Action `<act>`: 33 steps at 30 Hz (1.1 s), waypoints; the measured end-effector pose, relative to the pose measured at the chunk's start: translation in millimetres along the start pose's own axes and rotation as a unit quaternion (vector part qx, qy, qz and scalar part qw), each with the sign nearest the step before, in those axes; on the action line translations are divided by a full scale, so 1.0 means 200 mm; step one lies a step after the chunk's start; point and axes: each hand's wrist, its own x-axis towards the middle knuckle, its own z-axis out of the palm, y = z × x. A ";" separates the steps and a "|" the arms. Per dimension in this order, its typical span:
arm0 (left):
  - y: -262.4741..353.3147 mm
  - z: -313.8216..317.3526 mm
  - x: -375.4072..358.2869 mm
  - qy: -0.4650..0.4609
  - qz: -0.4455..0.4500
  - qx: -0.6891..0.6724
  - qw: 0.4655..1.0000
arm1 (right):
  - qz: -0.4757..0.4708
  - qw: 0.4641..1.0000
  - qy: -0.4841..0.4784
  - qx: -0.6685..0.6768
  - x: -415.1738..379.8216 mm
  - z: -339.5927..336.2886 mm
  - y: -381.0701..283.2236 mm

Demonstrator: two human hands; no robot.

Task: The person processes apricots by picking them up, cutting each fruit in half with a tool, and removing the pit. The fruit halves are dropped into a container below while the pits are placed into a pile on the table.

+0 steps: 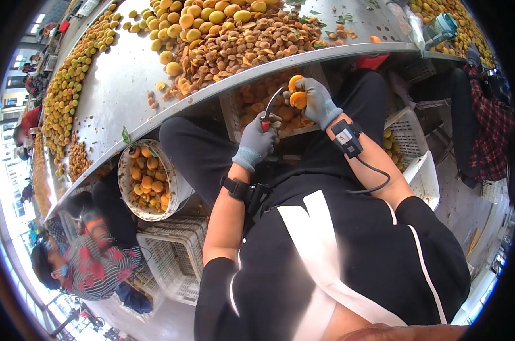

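My left hand (257, 138), in a grey glove, is closed round the red handle of a curved knife (272, 107), its blade pointing up. Gloved in grey too, my right hand (316, 102) holds an opened orange fruit (297, 100), its two halves spread apart at the fingertips. A small brown pit (286, 95) shows between the blade and the fruit. Under both hands sits a crate (230, 116) with orange fruit pieces inside, partly hidden by my hands.
A metal table (121, 79) bears whole fruit (195, 20) and a heap of brown pits (234, 51). A white bucket (180, 187) of fruit and an empty crate (175, 261) stand left. Co-workers (92, 264) sit at both sides. Another crate (408, 133) is at right.
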 end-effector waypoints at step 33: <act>0.00 -0.06 0.00 0.032 -0.031 -0.049 0.998 | 0.098 0.993 0.061 -0.024 0.06 -0.01 0.14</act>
